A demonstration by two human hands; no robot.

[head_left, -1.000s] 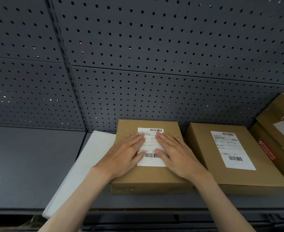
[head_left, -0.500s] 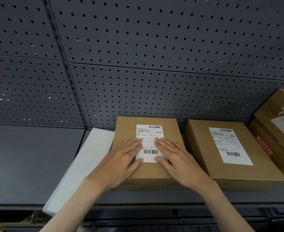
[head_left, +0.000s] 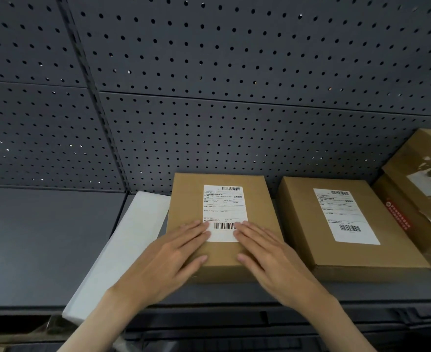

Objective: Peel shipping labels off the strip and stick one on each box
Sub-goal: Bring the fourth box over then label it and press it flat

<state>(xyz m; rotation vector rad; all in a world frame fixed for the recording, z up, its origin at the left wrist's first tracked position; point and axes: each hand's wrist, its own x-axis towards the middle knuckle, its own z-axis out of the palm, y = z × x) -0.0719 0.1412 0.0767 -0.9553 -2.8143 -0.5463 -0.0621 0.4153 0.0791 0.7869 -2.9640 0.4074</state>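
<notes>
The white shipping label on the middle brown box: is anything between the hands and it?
Nothing visible. The left hand and right hand lie flat with fingertips directly on the lower edge of the white shipping label on the middle brown cardboard box.

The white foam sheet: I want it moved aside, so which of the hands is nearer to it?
Left. The left hand rests on the box beside the white foam sheet; the right hand lies farther right.

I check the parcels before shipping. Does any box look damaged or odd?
Yes. The box at the far right leans tilted against its neighbour, and its top shows torn white label remains. The two flat boxes' labels look neat.
</notes>
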